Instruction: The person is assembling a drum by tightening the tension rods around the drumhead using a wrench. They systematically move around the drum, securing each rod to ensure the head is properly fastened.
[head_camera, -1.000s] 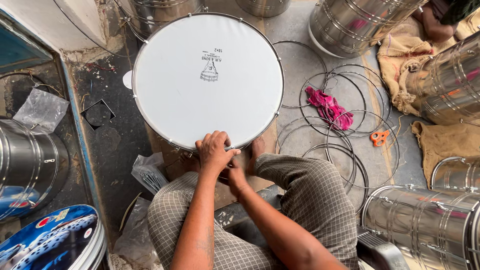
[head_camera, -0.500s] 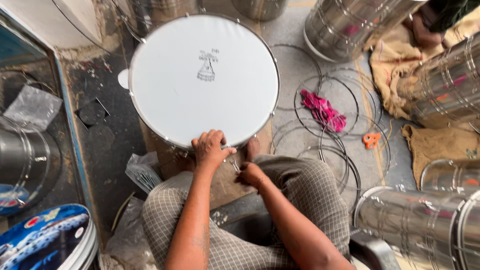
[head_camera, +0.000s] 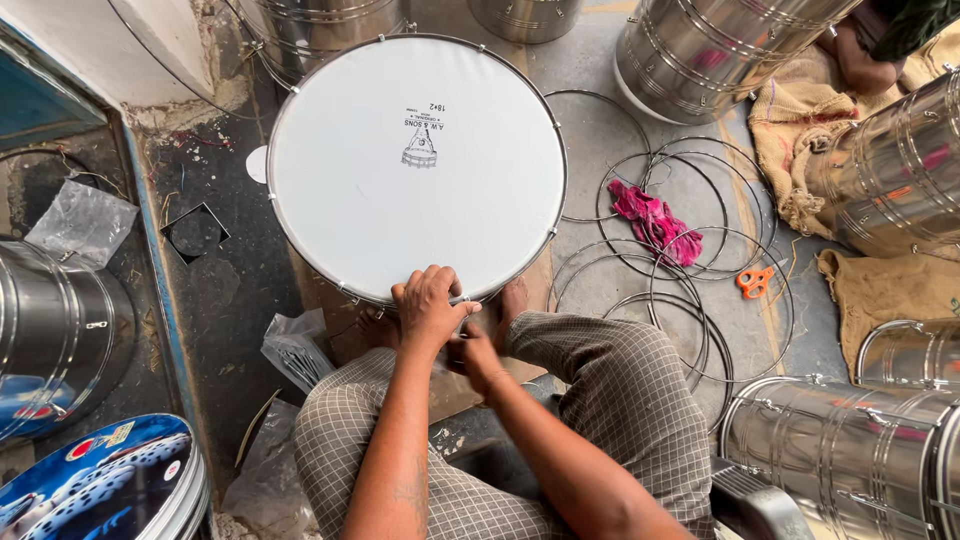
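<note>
A large drum with a white drumhead (head_camera: 400, 190) and a metal hoop (head_camera: 300, 262) stands in front of my crossed legs. My left hand (head_camera: 428, 308) lies over the hoop's near edge, fingers curled down onto the rim, with a small metal piece (head_camera: 460, 299) showing at its fingertips. My right hand (head_camera: 474, 356) sits just below and right of it, against the drum's side under the rim. Its fingers are curled, and what they hold is hidden.
Several loose wire hoops (head_camera: 660, 290) lie on the floor to the right with a pink rag (head_camera: 655, 220) and orange scissors (head_camera: 755, 282). Shiny steel drum shells (head_camera: 850, 450) stand around, burlap sacks (head_camera: 880, 290) at right, plastic bags (head_camera: 295, 350) at left.
Both hands stay at the near rim. My right hand has dropped slightly lower, under the left.
</note>
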